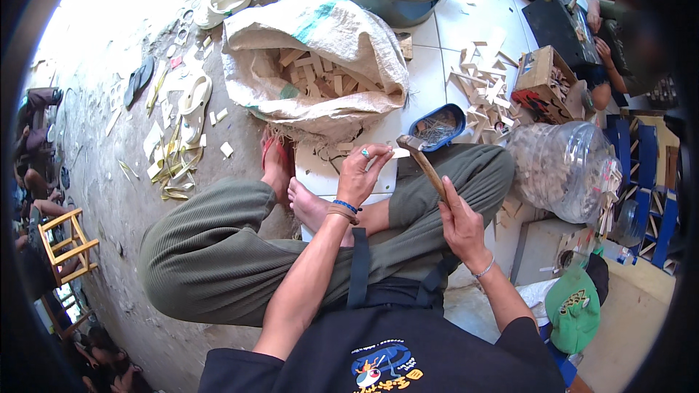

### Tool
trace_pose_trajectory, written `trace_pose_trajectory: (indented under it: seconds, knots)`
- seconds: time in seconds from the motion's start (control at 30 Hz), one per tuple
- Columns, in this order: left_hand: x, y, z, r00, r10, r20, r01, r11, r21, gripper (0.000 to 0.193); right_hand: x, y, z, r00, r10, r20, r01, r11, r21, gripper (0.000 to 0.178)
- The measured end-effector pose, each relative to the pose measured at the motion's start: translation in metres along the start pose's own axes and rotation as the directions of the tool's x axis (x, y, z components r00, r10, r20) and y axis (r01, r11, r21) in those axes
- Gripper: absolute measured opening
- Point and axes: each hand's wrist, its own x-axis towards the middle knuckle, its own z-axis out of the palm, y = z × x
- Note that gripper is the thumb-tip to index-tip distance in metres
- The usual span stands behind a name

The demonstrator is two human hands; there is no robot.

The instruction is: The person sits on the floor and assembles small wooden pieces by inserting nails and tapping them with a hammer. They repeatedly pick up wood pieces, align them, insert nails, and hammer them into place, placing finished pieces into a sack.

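A large, off-white woven plastic sack (342, 33) lies open in front, showing small pale wooden blocks (328, 76). A big, clear, rounded plastic jug (571, 175) lies to the right. The right hand (461, 222) wraps closed around the brown wooden handle of a hammer (429, 169). Just beyond its head sits a blue oval tray (461, 122). The left hand (358, 173) pinches a small, pale, flat piece (400, 153) between its fingertips, near the hammer's head; whether these touch, I cannot tell.

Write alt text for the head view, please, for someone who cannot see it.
The right hand grips a hammer while the left hand holds a small pale piece near its head, above crossed legs. Beyond are a blue tray and an open sack of wood pieces.
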Motion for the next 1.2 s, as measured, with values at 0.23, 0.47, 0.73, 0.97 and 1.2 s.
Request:
trace_pose_trajectory:
  seconds: [0.23, 0.47, 0.73, 0.97, 1.2]
  knots:
    - [0.0004, 0.0038, -0.0026, 0.999, -0.03, 0.028, 0.03, 0.999, -0.019, 0.011, -0.0079, 0.0013, 0.0072, 0.977, 0.076, 0.201, -0.053, 0.992, -0.117, 0.063]
    - [-0.0003, 0.0021, -0.0027, 0.999, -0.027, 0.018, 0.027, 1.0, -0.003, 0.014, -0.0061, 0.0016, 0.0069, 0.973, 0.094, 0.211, -0.08, 0.994, -0.074, 0.063]
    - [0.0006, -0.0054, 0.002, 0.984, -0.18, 0.009, 0.178, 0.968, -0.178, 0.016, -0.005, -0.0013, 0.0065, 0.977, 0.11, 0.183, -0.111, 0.994, -0.005, 0.062]
    - [0.0004, -0.0025, 0.0014, 0.963, -0.268, 0.033, 0.27, 0.949, -0.165, 0.015, -0.005, -0.001, 0.006, 0.985, 0.112, 0.13, -0.115, 0.993, 0.013, 0.062]
    - [0.0014, 0.0021, -0.0007, 0.981, -0.193, 0.014, 0.193, 0.974, -0.12, 0.014, -0.0041, -0.0037, 0.0077, 0.999, 0.027, 0.027, -0.026, 0.999, -0.04, 0.065]
